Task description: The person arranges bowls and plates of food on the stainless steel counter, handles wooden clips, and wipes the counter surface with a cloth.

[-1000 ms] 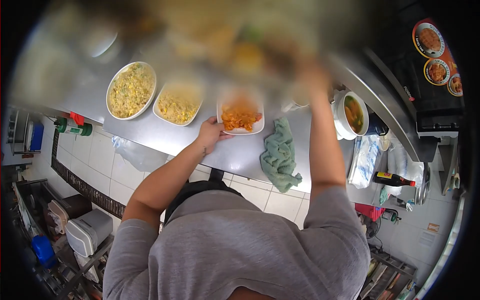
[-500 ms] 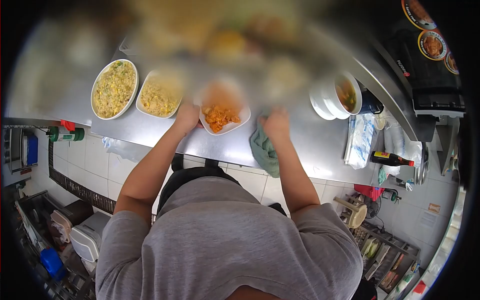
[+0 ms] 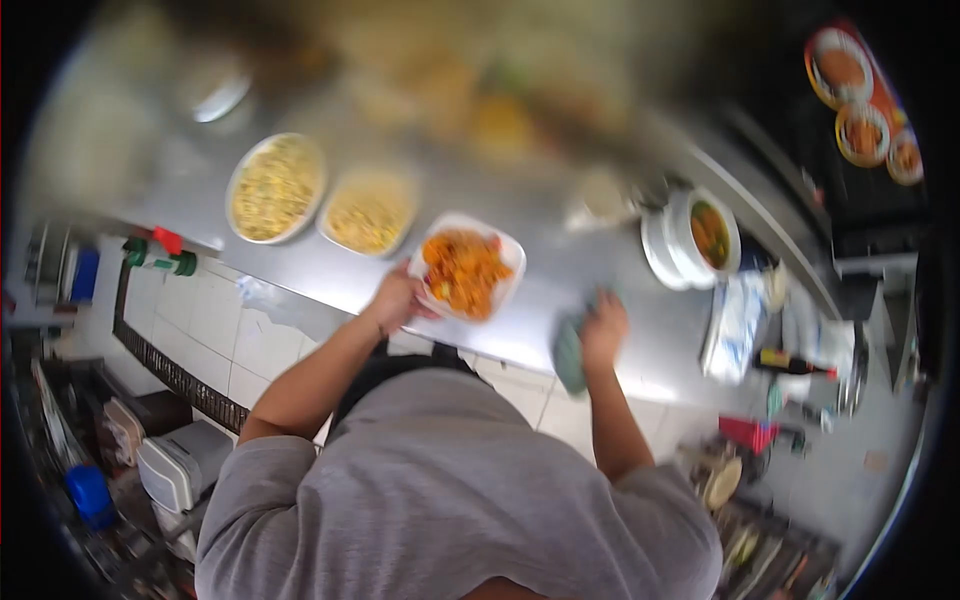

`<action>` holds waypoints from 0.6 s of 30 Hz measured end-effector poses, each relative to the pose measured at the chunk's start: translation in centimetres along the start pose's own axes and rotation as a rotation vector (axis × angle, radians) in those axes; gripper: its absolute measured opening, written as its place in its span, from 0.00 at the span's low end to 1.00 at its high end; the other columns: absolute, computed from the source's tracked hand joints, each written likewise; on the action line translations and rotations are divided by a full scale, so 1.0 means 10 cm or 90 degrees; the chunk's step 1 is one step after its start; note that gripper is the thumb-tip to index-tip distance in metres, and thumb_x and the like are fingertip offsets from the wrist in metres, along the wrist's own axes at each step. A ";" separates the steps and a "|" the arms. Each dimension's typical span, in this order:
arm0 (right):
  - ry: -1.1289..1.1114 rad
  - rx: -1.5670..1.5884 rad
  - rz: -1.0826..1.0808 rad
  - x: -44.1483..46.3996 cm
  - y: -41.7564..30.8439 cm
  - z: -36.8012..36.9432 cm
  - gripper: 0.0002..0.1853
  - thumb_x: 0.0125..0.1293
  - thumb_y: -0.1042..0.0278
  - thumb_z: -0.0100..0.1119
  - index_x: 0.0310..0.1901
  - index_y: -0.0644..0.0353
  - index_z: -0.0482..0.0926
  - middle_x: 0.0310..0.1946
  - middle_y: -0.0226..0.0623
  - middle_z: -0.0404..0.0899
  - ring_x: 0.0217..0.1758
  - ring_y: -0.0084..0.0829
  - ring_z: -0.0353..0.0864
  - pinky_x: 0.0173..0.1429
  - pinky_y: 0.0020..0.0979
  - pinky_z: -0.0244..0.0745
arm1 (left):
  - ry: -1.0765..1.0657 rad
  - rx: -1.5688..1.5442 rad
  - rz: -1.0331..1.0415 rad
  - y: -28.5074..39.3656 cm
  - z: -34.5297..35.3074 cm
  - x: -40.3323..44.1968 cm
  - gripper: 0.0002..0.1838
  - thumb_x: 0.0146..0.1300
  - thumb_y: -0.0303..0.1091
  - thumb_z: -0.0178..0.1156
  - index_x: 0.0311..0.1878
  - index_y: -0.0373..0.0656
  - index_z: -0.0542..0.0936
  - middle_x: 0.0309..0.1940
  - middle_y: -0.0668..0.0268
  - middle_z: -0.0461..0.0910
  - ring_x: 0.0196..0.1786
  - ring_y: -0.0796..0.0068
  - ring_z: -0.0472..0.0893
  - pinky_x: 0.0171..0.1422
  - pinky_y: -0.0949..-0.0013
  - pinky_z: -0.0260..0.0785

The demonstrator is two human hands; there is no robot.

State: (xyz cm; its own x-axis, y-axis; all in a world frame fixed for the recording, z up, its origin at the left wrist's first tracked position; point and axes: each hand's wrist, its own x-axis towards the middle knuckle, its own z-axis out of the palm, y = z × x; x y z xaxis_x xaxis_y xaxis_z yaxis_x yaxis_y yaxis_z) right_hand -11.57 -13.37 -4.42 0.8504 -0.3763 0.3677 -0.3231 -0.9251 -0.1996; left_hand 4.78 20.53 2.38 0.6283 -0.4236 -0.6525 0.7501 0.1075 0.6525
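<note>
My left hand [image 3: 397, 299] grips the near left rim of a white square bowl [image 3: 512, 287], its thumb at the edge. Orange, saucy food in pieces [image 3: 468, 274] fills the bowl, which is slightly tilted near the counter's front edge. Over to the right, my right hand [image 3: 606, 326] is closed on a green cloth [image 3: 570, 356] that hangs at the counter edge; motion blurs the fingers. Left of the bowl stand a square dish of fried rice [image 3: 368, 216] and a larger oval dish of fried rice [image 3: 275, 190].
A steel counter [image 3: 560, 235] spans the front. At its right are a white bowl of soup [image 3: 712, 235], plastic bags [image 3: 735, 330] and a dark bottle with a red cap [image 3: 795, 363]. Blur hides the upper view. Behind me on the left is a grey-and-white bin [image 3: 175, 465].
The view has shifted. My left hand has raised and turned the bowl of orange food, which now shows whole. My right hand has moved right and nearer me with the cloth.
</note>
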 end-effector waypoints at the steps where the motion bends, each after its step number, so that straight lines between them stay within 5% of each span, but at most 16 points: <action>1: 0.003 -0.023 0.043 -0.16 0.33 -0.07 0.20 0.51 0.74 0.53 0.50 0.61 0.77 0.47 0.49 0.77 0.53 0.49 0.73 0.58 0.46 0.65 | -0.020 -0.009 0.011 0.07 -0.04 -0.11 0.39 0.45 0.20 0.47 0.66 0.43 0.54 0.50 0.48 0.73 0.37 0.49 0.82 0.31 0.56 0.82; 4: 0.034 -0.086 0.306 -0.48 1.24 -0.35 0.14 0.58 0.70 0.49 0.42 0.66 0.80 0.43 0.49 0.80 0.48 0.48 0.77 0.53 0.40 0.71 | -0.070 -0.047 0.006 0.21 -0.35 -0.45 0.41 0.44 0.20 0.48 0.68 0.47 0.55 0.50 0.49 0.73 0.38 0.49 0.82 0.33 0.54 0.82; 6: 0.023 -0.166 0.323 -0.37 1.66 -0.37 0.19 0.62 0.66 0.48 0.50 0.68 0.77 0.46 0.53 0.78 0.47 0.47 0.78 0.51 0.41 0.73 | -0.023 -0.050 0.067 0.44 -0.41 -0.78 0.39 0.45 0.20 0.47 0.67 0.44 0.57 0.49 0.49 0.73 0.39 0.49 0.82 0.36 0.55 0.82; 7: 0.180 0.209 0.499 -0.19 1.50 -0.45 0.19 0.65 0.63 0.46 0.48 0.71 0.76 0.45 0.56 0.78 0.48 0.50 0.78 0.54 0.42 0.70 | -0.013 -0.078 0.067 0.57 -0.53 -0.85 0.38 0.46 0.20 0.46 0.67 0.42 0.57 0.47 0.49 0.75 0.36 0.50 0.83 0.36 0.57 0.82; 9: 0.163 0.267 0.410 0.03 0.92 -0.55 0.28 0.67 0.53 0.48 0.61 0.67 0.67 0.56 0.58 0.71 0.56 0.54 0.72 0.59 0.43 0.67 | 0.000 -0.097 0.082 0.75 -0.79 -1.01 0.38 0.46 0.20 0.45 0.66 0.41 0.57 0.45 0.49 0.77 0.32 0.50 0.83 0.36 0.59 0.82; 11: 0.053 -0.044 0.379 -0.03 0.20 -0.27 0.30 0.67 0.49 0.49 0.63 0.64 0.65 0.57 0.57 0.69 0.58 0.53 0.70 0.60 0.45 0.65 | 0.080 -0.114 0.153 0.93 -1.07 -1.08 0.37 0.45 0.19 0.44 0.65 0.38 0.56 0.44 0.47 0.77 0.34 0.49 0.83 0.37 0.60 0.82; 12: -0.050 -0.192 0.402 -0.15 -0.30 -0.23 0.34 0.64 0.45 0.52 0.68 0.54 0.60 0.63 0.54 0.62 0.64 0.53 0.63 0.62 0.50 0.62 | 0.078 -0.111 0.173 1.03 -1.22 -1.11 0.37 0.45 0.19 0.44 0.65 0.38 0.56 0.44 0.47 0.77 0.34 0.49 0.83 0.37 0.60 0.82; 13: -0.023 -0.169 0.358 -0.26 -0.40 -0.05 0.36 0.62 0.47 0.55 0.69 0.49 0.57 0.66 0.53 0.58 0.68 0.52 0.58 0.65 0.53 0.58 | 0.097 -0.138 0.208 1.13 -1.39 -1.14 0.36 0.46 0.19 0.45 0.64 0.37 0.55 0.46 0.47 0.75 0.34 0.48 0.83 0.38 0.58 0.82; 16: -0.048 -0.020 0.277 -0.11 -1.48 -0.43 0.41 0.59 0.52 0.60 0.72 0.46 0.52 0.69 0.44 0.57 0.67 0.52 0.62 0.69 0.51 0.53 | 0.104 -0.176 0.286 1.36 -2.04 -1.09 0.32 0.47 0.19 0.46 0.61 0.37 0.57 0.46 0.49 0.73 0.36 0.47 0.83 0.38 0.56 0.82; 18: -0.056 -0.028 0.261 -0.06 -1.81 -0.20 0.38 0.60 0.51 0.58 0.70 0.48 0.55 0.67 0.49 0.58 0.67 0.53 0.59 0.68 0.51 0.54 | 0.232 -0.237 0.335 1.50 -2.48 -1.01 0.29 0.47 0.19 0.46 0.57 0.38 0.59 0.43 0.51 0.73 0.37 0.46 0.82 0.36 0.56 0.82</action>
State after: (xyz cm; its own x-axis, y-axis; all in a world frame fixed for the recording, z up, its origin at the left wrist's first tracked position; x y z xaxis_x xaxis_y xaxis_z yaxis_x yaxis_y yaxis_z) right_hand -7.01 3.54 0.78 0.6795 -0.7096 0.1867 -0.6577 -0.7018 -0.2735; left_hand 14.80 48.73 9.13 0.9043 0.0872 -0.4180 0.3097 0.5400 0.7826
